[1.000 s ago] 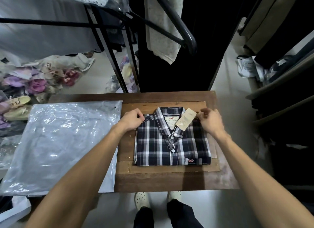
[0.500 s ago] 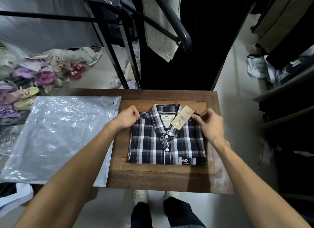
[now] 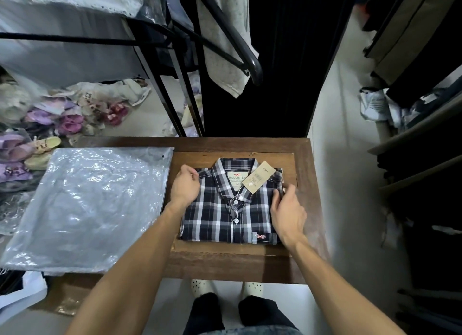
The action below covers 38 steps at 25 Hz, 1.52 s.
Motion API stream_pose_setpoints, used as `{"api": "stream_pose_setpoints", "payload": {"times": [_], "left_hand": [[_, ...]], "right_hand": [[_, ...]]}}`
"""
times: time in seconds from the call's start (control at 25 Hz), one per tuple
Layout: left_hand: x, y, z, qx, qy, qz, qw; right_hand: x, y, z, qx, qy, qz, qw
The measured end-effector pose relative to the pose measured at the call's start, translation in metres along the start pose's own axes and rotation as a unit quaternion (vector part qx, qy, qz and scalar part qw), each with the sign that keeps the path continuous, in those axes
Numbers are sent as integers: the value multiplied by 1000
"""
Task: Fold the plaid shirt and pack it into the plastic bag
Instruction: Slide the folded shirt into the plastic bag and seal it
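The shirt (image 3: 230,207) lay folded into a neat rectangle, collar up, on the recessed middle of the worktop (image 3: 303,159), and both hands were on it. The left hand (image 3: 185,188) sat at the left shoulder, fingers curled and pinching the fabric edge there. The right hand (image 3: 287,213) rested on the right side, fingers loosely spread and curved onto the cloth, not clamped on anything. A tag (image 3: 258,179) lay slanted across the collar (loose on its string, likely to flap). The bag (image 3: 87,204) lay flat just to the left, partly on the worktop, its mouth hard to make out. By the look of it the folding was done and packing was yet to come. The shirt seemed light and soft, so it would sag and unfold if lifted by one corner; the safer hold was both side edges, fingers slid underneath. The glossy bag looked thin and slippery, prone to sliding.
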<state>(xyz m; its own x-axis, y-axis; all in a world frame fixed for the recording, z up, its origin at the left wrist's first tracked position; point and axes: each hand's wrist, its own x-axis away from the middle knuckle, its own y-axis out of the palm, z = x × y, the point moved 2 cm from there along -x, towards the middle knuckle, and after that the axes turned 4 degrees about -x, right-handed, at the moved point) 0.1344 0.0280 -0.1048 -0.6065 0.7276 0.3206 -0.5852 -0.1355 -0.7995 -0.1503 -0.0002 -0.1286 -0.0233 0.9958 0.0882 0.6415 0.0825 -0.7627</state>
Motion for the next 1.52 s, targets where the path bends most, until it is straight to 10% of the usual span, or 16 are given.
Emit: {"api": "stream_pose_setpoints", "payload": {"times": [0.16, 0.28, 0.52, 0.76, 0.96, 1.16, 1.52], "left_hand": [[47, 24, 16, -170, 133, 158, 963], [73, 58, 18, -232, 221, 83, 944], [61, 66, -3, -239, 116, 12, 964], [50, 8, -40, -136, 189, 123, 965], [26, -44, -85, -235, 34, 100, 966], [15, -56, -95, -236, 47, 22, 970], [18, -65, -104, -37, 43, 69, 996]], "right_hand": [[4, 3, -9, 130, -85, 76, 985], [9, 24, -27, 153, -196, -10, 969], [6, 40, -20, 181, -129, -86, 971], [14, 45, -64, 198, -414, -130, 879], [6, 70, -84, 268, -419, -255, 829], [7, 73, -91, 269, -435, -261, 819], [-2, 104, -207, 414, -619, -368, 557]]}}
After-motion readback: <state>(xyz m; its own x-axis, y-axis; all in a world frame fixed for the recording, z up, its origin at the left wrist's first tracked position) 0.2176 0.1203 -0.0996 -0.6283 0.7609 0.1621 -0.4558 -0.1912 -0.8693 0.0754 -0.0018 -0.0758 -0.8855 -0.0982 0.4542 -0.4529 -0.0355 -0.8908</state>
